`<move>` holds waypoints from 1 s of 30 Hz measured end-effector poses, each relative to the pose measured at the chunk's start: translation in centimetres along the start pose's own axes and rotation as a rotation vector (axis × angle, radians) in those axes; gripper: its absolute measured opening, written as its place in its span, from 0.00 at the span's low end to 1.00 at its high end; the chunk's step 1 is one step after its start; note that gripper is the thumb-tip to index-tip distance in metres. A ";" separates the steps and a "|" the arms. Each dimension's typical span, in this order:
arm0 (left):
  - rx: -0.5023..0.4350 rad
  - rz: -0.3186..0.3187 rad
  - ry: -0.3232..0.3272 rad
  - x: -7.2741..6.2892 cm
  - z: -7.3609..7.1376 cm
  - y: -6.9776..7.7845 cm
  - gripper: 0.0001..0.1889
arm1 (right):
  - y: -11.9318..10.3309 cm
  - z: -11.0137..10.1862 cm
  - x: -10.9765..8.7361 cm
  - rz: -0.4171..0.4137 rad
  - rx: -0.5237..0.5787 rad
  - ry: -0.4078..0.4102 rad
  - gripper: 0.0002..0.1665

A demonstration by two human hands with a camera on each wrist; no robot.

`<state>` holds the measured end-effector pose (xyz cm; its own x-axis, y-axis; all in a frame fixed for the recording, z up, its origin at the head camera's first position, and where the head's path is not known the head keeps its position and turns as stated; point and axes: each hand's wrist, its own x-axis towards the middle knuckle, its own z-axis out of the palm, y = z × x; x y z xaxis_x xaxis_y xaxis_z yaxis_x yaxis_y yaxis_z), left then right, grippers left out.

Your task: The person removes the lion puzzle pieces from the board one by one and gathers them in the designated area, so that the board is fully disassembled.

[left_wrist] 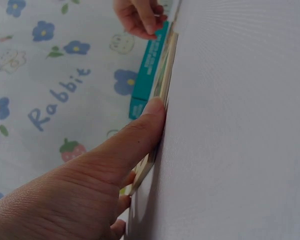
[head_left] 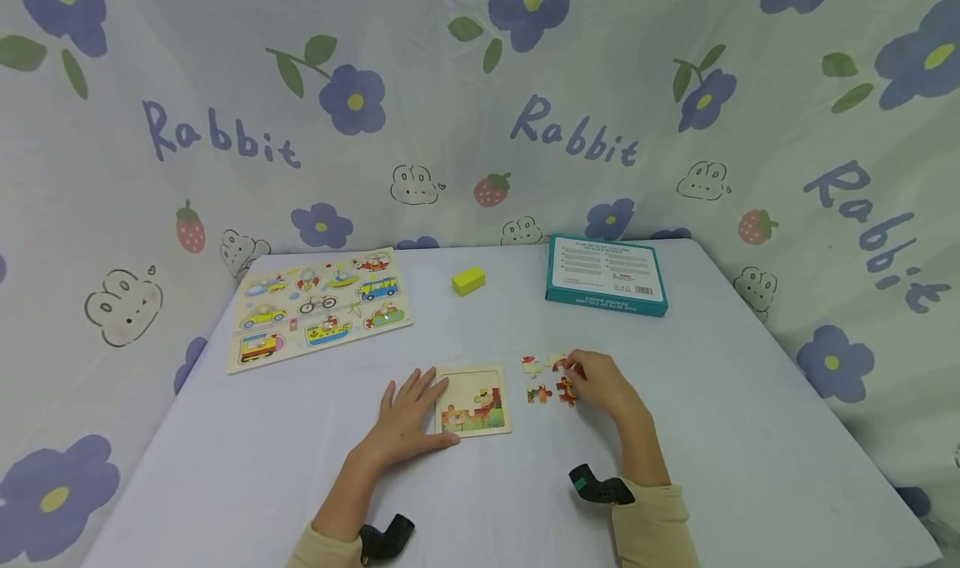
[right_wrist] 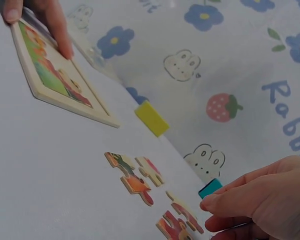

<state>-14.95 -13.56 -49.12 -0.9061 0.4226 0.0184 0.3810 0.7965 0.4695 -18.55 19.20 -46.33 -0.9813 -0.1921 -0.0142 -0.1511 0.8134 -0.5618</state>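
Observation:
A small wooden puzzle tray lies on the white cloth, its lower part filled with picture pieces. My left hand rests at its left side with fingers spread, the index on the upper left edge and the thumb against the near edge. Several loose jigsaw pieces lie to the right of the tray, among them an orange and green one and a red-brown one. Over the pieces on the right hovers my right hand, fingers loosely bent, thumb and index close together; no piece shows between them.
A wooden vehicle puzzle board lies at the back left. A yellow block sits at the back middle, and a teal box at the back right. Behind the table hangs a curtain with flowers and rabbits.

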 end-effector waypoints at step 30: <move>-0.013 -0.009 0.000 0.0 0.1 0.1 0.48 | -4.4 3.5 0.0 -0.318 -0.059 0.082 0.33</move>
<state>-14.90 -13.49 -49.13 -0.9097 0.4150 0.0141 0.3700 0.7948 0.4810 -17.51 13.67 -46.72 -0.8899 -0.3986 0.2217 -0.4554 0.7506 -0.4788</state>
